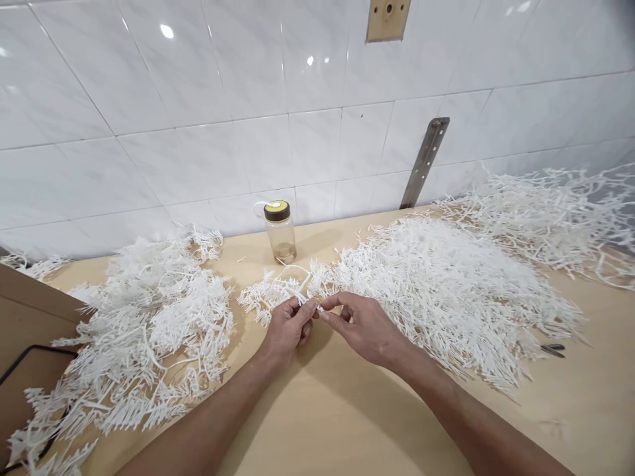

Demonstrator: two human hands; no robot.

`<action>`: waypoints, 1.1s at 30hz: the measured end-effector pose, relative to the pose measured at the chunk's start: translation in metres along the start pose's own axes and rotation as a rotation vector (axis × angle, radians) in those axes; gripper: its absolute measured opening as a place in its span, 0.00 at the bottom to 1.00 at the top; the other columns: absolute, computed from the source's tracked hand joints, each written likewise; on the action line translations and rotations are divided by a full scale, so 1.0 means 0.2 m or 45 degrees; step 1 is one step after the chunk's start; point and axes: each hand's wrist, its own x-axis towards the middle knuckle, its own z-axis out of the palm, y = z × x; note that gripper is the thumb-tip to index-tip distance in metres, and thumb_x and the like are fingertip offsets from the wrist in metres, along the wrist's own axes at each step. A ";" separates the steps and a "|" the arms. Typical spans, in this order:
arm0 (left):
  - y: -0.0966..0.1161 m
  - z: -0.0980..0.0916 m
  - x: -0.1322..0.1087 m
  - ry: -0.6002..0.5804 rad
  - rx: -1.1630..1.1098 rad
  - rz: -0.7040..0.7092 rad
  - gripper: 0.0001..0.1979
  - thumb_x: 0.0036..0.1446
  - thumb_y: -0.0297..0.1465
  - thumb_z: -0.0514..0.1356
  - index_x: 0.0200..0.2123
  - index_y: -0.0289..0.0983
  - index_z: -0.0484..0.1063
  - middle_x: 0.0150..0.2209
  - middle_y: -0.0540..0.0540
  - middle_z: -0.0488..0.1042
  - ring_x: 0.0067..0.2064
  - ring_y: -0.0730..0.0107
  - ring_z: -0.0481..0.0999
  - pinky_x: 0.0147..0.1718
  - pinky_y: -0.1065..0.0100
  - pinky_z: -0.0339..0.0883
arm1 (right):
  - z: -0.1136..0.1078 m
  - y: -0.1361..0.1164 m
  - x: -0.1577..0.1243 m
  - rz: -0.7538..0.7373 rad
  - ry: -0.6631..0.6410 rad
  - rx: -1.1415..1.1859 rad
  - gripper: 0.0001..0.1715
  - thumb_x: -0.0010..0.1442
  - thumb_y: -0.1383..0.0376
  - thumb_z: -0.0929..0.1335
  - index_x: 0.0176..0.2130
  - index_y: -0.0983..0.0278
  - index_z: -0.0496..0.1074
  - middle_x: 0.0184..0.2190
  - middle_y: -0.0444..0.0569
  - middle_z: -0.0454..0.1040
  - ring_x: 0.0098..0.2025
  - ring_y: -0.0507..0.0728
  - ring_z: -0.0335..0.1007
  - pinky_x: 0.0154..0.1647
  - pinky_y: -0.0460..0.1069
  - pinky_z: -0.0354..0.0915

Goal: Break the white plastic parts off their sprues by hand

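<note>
My left hand (pixel 290 327) is closed on a white branched plastic sprig (pixel 300 295), pinched between thumb and fingers. Close against it, my right hand (pixel 360 324) has thumb and forefinger together at the sprig's lower end; whatever small piece sits between those fingertips is hidden. Just beyond both hands lies a small cluster of white sprigs (pixel 262 297). A large heap of thin white sprigs (pixel 431 284) spreads to the right, and another heap of feathery white sprigs (pixel 163 311) lies to the left.
A clear bottle with a brown and yellow lid (pixel 280 235) stands near the tiled wall (pixel 198 158). A metal bracket (pixel 425 162) leans there. Looser white stems (pixel 560 211) lie far right. Dark-handled scissors or snips (pixel 553 350) poke from the right heap. A brown box (pixel 30 311) stands left.
</note>
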 end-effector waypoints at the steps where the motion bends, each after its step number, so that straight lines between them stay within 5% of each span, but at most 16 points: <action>1: 0.00 0.00 0.00 -0.005 0.000 0.006 0.22 0.54 0.49 0.65 0.26 0.35 0.69 0.14 0.56 0.61 0.16 0.80 0.55 0.16 0.74 0.46 | 0.02 0.00 0.00 0.000 -0.022 0.023 0.13 0.63 0.58 0.66 0.40 0.61 0.77 0.31 0.46 0.78 0.26 0.53 0.68 0.28 0.48 0.62; 14: -0.01 0.01 0.00 0.017 0.002 0.015 0.22 0.53 0.48 0.66 0.24 0.37 0.64 0.14 0.57 0.58 0.17 0.82 0.52 0.16 0.75 0.46 | 0.12 0.02 0.01 0.187 -0.110 0.425 0.12 0.63 0.56 0.66 0.34 0.62 0.70 0.23 0.41 0.70 0.19 0.49 0.59 0.19 0.45 0.56; 19: -0.02 -0.01 0.01 0.036 -0.083 -0.001 0.22 0.53 0.46 0.67 0.23 0.37 0.64 0.15 0.56 0.59 0.17 0.81 0.53 0.16 0.75 0.46 | 0.13 0.03 0.01 0.001 0.046 0.303 0.11 0.63 0.60 0.67 0.30 0.63 0.69 0.27 0.44 0.73 0.29 0.52 0.66 0.29 0.47 0.60; 27: -0.01 0.00 0.01 0.077 -0.165 -0.017 0.22 0.49 0.44 0.69 0.22 0.37 0.62 0.15 0.57 0.59 0.17 0.81 0.54 0.16 0.75 0.46 | 0.14 0.04 0.00 -0.298 0.116 0.051 0.12 0.65 0.67 0.62 0.28 0.62 0.62 0.23 0.42 0.64 0.26 0.52 0.57 0.28 0.47 0.53; 33: -0.01 -0.02 0.05 0.238 -0.307 0.044 0.25 0.43 0.43 0.73 0.24 0.37 0.61 0.19 0.57 0.63 0.19 0.83 0.56 0.18 0.77 0.49 | 0.16 -0.01 -0.05 -0.364 -0.075 0.024 0.11 0.62 0.71 0.62 0.28 0.62 0.62 0.24 0.41 0.65 0.26 0.51 0.57 0.29 0.47 0.53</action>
